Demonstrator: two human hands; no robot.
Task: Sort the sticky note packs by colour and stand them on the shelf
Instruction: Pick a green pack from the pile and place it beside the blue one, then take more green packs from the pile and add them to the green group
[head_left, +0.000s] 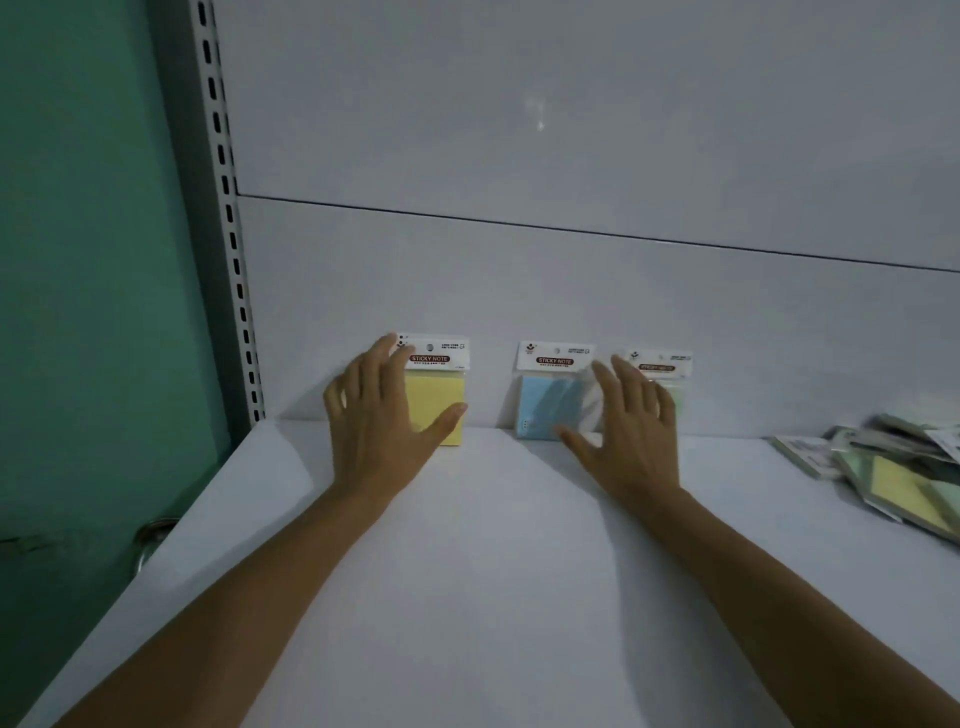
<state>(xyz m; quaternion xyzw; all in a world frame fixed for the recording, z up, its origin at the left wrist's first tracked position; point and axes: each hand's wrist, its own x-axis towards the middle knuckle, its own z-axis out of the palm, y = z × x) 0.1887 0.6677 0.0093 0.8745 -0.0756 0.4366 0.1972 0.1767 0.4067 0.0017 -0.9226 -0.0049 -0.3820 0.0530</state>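
head-worn view looks forward and down, close over the shelf (493, 571).

On the shelf (493, 571) before you, three packs stand in a row against the back panel (519, 286): the left pack (436, 400) behind your left hand (374, 421), the middle pack (545, 400) just left of your right hand (631, 431), the right pack (670, 364) behind it, and a pile of packs (898, 478) lying well apart at the far right.
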